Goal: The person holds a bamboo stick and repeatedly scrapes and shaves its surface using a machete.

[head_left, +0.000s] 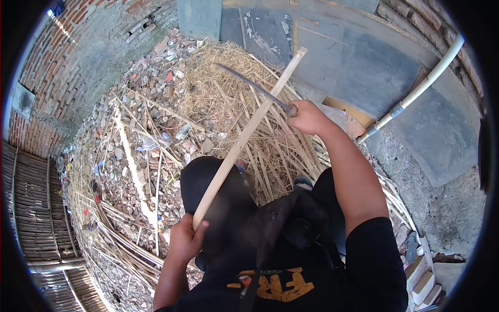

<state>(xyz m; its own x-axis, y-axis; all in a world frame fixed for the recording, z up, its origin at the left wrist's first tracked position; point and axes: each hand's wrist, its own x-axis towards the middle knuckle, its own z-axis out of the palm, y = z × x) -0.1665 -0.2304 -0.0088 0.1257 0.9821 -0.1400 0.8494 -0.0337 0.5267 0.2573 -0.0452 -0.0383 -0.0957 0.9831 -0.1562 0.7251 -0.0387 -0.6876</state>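
Note:
A long pale bamboo strip (244, 136) runs slantwise from my lap up toward the far boards. Its near end sits in my left hand (186, 239), which is closed round it beside my left knee. In my right hand (306, 117) is the handle of a long dark machete (248, 83), with the fingers wrapped round it. The blade points to the upper left and crosses the strip near its far end, appearing to touch its edge. Both hands are in front of my dark shirt and trousers.
Shavings (215, 78) and split bamboo pieces (267, 161) are heaped ahead of my legs. Rubble (140, 151) covers the ground to the left, below a brick wall (52, 67). A white pipe (434, 75) and grey boards (358, 78) stand on the right.

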